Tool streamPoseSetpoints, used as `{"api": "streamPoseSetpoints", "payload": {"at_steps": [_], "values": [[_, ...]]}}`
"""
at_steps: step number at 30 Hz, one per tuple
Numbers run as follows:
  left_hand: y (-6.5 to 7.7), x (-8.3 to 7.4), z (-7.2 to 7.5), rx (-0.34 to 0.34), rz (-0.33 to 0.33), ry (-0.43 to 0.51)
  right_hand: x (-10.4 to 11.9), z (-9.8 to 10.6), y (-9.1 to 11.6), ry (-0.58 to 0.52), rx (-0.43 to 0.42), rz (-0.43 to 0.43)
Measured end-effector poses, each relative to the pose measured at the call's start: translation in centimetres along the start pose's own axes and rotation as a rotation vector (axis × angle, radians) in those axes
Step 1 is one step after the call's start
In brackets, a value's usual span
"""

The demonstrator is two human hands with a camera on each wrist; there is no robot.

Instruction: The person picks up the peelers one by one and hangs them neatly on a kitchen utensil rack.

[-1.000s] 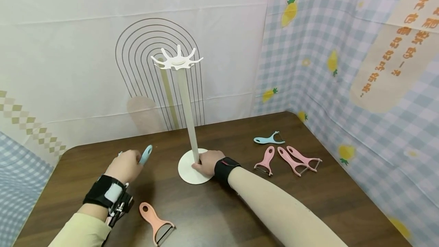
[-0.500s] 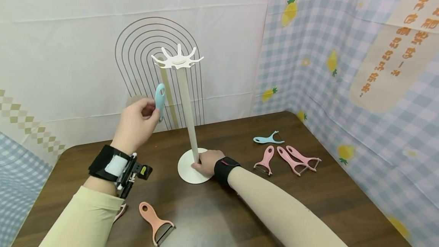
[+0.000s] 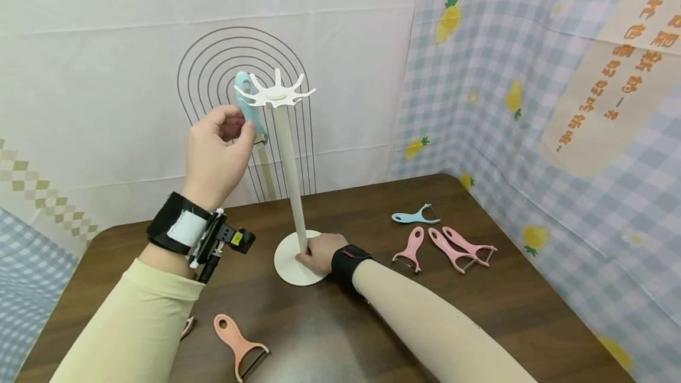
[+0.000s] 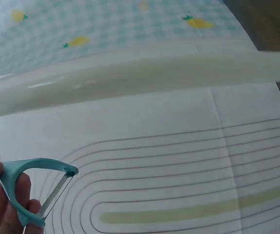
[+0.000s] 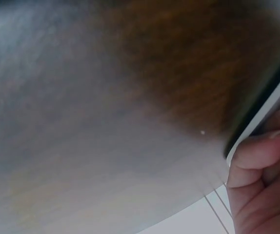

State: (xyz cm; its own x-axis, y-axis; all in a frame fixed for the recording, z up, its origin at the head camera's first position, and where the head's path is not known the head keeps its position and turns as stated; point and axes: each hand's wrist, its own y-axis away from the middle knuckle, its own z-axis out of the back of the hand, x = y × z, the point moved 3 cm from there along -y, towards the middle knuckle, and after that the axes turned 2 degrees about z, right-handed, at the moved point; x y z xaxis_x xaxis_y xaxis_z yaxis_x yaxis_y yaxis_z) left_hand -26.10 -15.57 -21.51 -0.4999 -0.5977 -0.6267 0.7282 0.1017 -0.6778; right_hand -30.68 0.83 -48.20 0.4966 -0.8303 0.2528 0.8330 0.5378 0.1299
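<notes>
In the head view my left hand (image 3: 217, 149) pinches a light blue peeler (image 3: 250, 113) between thumb and fingers, its handle upright with the hole end on top. That end overlaps the left hooks of a white hook stand (image 3: 289, 164). The left wrist view shows the peeler's Y-shaped head (image 4: 42, 165) and metal blade (image 4: 57, 196), the stand's pole (image 4: 130, 73) crossing above. Down at the round base (image 3: 289, 268), my right hand (image 3: 321, 252) grips the stand, thumb beside the pole. Curled fingers (image 5: 259, 156) meet the base's edge in the right wrist view.
On the table's right lie another blue peeler (image 3: 409, 217) and pink peelers (image 3: 414, 245), two of them overlapping. An orange peeler (image 3: 232, 334) lies at the front; one more (image 3: 188, 328) is mostly hidden by my left sleeve. Cloth backdrops (image 3: 362, 75) stand behind and right.
My left hand has lifted the blue peeler from low over the table's left side, up and rightward to the hooks. The right hand has stayed on the base.
</notes>
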Motion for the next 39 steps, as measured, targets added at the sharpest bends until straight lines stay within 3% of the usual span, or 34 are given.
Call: {"api": "streamPoseSetpoints", "payload": {"at_steps": [10,21,39], "values": [[-0.2,-0.8,0.0,-0.018,-0.010,0.047,0.1,0.2,0.0,0.004,-0.003,0.005],[-0.4,-0.9,-0.2,0.012,0.002,-0.005,-0.1,-0.2,0.0,-0.009,-0.010,0.007],[0.1,-1.0,-0.6,0.075,0.032,-0.008,0.0,0.0,0.1,0.001,-0.005,-0.005]]}}
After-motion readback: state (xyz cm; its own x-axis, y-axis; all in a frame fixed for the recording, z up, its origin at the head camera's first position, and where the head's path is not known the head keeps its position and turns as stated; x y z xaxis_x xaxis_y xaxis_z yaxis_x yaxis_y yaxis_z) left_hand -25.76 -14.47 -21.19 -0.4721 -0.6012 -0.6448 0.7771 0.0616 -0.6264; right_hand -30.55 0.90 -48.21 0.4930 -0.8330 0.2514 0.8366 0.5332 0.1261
